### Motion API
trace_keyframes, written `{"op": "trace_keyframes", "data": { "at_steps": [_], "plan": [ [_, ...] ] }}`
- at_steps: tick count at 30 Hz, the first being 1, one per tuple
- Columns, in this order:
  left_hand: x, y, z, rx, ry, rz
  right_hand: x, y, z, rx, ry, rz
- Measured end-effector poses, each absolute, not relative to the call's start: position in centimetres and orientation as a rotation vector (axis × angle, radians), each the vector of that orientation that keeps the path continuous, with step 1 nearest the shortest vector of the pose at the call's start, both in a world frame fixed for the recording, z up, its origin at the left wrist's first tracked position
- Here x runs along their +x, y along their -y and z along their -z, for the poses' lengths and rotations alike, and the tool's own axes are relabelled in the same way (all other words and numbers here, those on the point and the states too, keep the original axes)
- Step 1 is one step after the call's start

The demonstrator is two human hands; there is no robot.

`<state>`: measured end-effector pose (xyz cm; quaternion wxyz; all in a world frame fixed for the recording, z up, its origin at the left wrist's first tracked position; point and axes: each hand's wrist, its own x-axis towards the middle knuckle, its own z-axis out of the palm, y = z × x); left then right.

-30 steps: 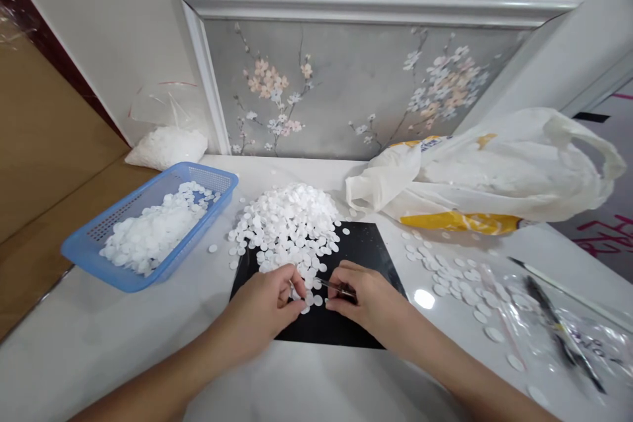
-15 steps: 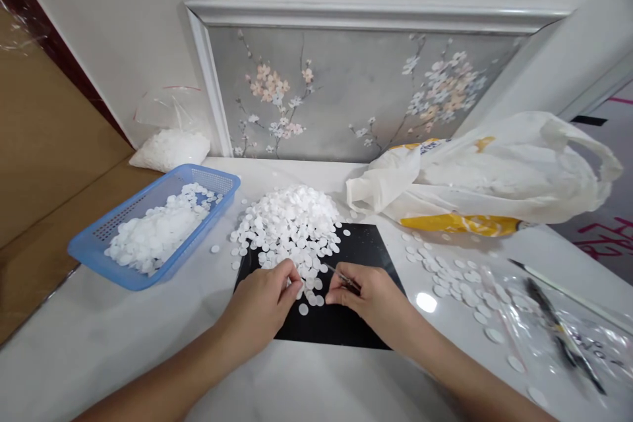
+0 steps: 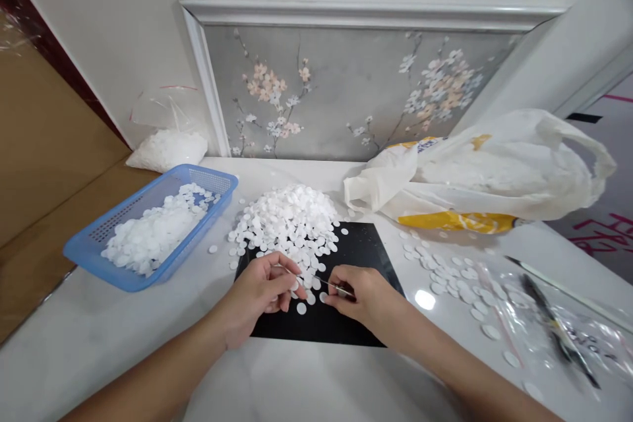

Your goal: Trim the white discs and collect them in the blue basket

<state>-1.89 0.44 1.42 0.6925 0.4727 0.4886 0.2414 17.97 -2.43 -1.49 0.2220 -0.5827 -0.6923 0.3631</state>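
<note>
White round discs [image 3: 291,211] lie heaped over the back left part of a black sheet [image 3: 321,326] and onto the white table. My left hand [image 3: 264,290] is at the front of the heap, thumb and fingers curled round a small white disc, palm turned partly up. In my right hand [image 3: 359,293], a thin metal tool [image 3: 341,289] is pinched, its tip pointing left toward the heap. One disc lies by the right fingertips. On the left, a blue basket [image 3: 198,231] holds more discs.
Behind the basket stands a clear bag of white pieces [image 3: 168,148]. A white and yellow plastic bag [image 3: 494,178] lies at the back right. Scattered discs [image 3: 452,277], a clear bag [image 3: 534,323] and pens [image 3: 558,326] lie on the right. A framed flower panel [image 3: 336,92] is behind.
My left hand has turned its palm up and its fingers have opened somewhat around a disc. The tool in my right hand now points more level, with its tip further left.
</note>
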Motion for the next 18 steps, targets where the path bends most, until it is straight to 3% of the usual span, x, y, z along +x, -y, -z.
{"op": "trace_keyframes", "data": {
  "at_steps": [5, 18],
  "plan": [
    [-1.9, -0.5, -1.4, 1.000, -1.071, -0.578, 18.8, 2.4, 0.6, -1.610, 1.751, -1.196],
    [-1.6, -0.2, -1.0, 1.106, -1.093, -0.548, 17.6, 2.3, 1.6, -1.664, 1.934, -0.930]
  ]
}}
